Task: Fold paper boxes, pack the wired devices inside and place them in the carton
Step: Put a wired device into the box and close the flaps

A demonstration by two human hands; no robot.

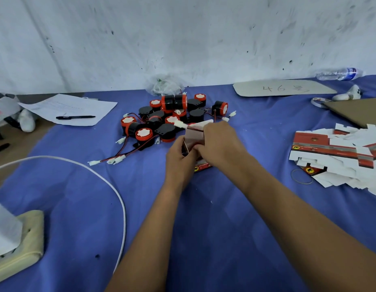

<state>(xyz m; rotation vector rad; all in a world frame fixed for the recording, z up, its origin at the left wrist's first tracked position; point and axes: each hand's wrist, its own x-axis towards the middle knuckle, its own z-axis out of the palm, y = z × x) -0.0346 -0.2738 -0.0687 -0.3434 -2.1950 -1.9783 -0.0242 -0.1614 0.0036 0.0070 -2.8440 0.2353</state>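
Both hands, left hand (178, 157) and right hand (218, 142), grip a glossy rectangular paper box (194, 137).

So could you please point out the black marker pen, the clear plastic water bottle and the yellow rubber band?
black marker pen (75, 117): head view, mid-barrel.
clear plastic water bottle (338, 74): head view, body.
yellow rubber band (293, 178): head view, left arc.

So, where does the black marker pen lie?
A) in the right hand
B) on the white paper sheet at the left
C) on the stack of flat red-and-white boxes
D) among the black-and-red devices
B: the black marker pen rests on the white paper sheet left of the device pile.
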